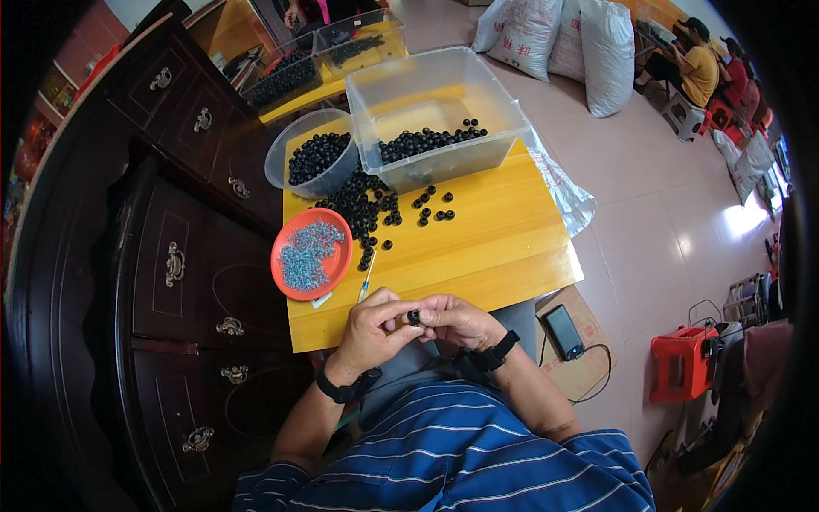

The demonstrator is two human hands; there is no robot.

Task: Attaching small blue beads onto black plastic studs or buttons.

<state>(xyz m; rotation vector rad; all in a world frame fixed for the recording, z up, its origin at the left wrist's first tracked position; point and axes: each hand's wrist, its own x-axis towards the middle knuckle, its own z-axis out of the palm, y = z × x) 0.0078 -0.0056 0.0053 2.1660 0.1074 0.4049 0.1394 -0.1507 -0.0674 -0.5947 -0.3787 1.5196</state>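
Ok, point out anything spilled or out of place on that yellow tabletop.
Loose black parts lie strewn on the yellow tabletop beside the round tub and clear bin, which hold similar ones; they look spilled, possibly on purpose.

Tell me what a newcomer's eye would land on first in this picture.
Probably the orange plate heaped with tiny blue pieces, at the left of the yellow tabletop. Next, the glossy black pieces strewn just beyond it, in front of the large clear bin. At the near edge, the left hand and right hand hold one small black piece.
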